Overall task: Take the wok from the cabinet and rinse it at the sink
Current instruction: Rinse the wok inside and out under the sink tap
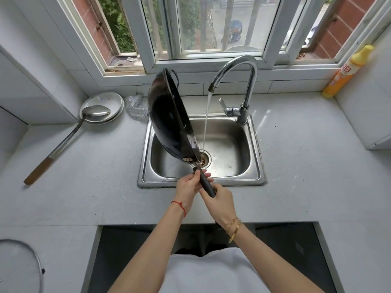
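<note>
A black wok (167, 117) is tipped up on its edge over the left half of the steel sink (251, 166), its open side facing right. Both hands hold its dark handle at the sink's front edge. My left hand (189, 186) grips the handle nearer the wok. My right hand (220, 200) grips the handle's end. Water runs from the chrome tap (239, 77) in a thin stream that falls just right of the wok's rim, down to the drain (205, 159).
White plates (110, 102) with a long metal ladle (63, 140) across them lie on the counter at left. A steel scourer (135, 106) sits behind the sink's left corner. A yellow bottle (347, 72) stands at the far right. A lid rim (31, 256) shows bottom left.
</note>
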Demonstrator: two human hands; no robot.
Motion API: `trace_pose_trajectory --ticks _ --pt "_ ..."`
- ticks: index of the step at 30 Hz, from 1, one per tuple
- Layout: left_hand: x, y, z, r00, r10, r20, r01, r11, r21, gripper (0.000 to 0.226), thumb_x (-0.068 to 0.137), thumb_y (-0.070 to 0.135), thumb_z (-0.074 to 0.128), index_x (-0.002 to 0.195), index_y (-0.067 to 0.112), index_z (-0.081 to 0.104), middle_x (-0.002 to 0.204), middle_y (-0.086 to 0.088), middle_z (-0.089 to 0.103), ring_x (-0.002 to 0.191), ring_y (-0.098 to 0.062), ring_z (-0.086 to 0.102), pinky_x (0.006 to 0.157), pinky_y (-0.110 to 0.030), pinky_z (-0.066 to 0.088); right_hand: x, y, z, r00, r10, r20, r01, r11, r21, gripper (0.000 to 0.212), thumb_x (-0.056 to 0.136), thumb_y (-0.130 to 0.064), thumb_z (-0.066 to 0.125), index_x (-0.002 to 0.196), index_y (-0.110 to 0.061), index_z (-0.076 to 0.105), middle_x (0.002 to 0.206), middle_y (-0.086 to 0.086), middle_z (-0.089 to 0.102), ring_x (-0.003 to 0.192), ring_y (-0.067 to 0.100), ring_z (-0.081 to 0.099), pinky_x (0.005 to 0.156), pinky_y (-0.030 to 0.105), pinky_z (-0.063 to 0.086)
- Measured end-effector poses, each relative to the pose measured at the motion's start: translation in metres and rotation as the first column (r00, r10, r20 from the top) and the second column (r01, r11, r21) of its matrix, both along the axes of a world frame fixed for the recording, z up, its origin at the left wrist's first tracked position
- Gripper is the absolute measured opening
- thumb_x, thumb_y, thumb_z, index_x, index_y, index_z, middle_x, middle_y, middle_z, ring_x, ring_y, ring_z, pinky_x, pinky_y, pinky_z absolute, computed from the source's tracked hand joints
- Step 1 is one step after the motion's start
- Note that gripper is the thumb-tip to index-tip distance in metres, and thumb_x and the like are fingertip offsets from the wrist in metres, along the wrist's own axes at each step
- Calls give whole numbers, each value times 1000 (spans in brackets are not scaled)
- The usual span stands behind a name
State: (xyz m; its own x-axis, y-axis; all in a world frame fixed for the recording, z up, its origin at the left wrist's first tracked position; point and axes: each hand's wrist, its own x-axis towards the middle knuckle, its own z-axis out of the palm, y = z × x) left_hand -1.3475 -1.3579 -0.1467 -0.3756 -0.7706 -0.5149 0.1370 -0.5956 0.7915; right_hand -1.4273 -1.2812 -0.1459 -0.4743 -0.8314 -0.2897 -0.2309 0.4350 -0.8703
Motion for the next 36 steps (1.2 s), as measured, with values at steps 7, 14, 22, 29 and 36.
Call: trace_pose_trajectory --ticks 7,14,22,29,36 --pt "-10 -2 -3 998 -58 -16 58 998 32 36 105 20 43 122 -6 61 108 -15 73 93 -21 74 89 -31 58 -4 2 -9 990 -71 -118 70 997 -13 15 89 -30 67 86 -18 59 68 -4 56 60 10 55 55 16 44" --pt "-14 0 -6 990 -136 -39 139 988 66 35 106 21 40 122 -3 60 115 -19 72 105 -26 72 97 -35 54 -1 10 -14 978 -132 -161 133 991 -1 16 89 -28 66 92 -13 60 70 -1 58 59 8 54 49 13 39" --pt "-15 0 -10 983 -179 -42 182 978 96 32 98 6 55 126 -7 56 120 -22 69 97 -22 74 80 -24 59 4 12 -16 955 -173 -240 175 984 -11 12 89 -25 65 94 -17 57 70 -3 62 59 13 56 49 14 36" --pt "-8 -5 -21 965 -254 -61 260 956 137 30 99 3 50 129 -5 53 124 -23 66 98 -19 74 80 -23 58 9 14 -23 957 -166 -237 180 983 42 17 91 -27 64 90 -21 49 66 -9 54 55 7 49 45 12 29" --pt "4 -12 -31 956 -281 -90 293 940 177 34 99 -1 47 131 -10 51 123 -22 65 96 -20 74 78 -24 58 11 2 -36 960 -252 120 229 957 179 24 82 -33 70 88 -14 57 75 6 66 58 21 66 44 32 56"
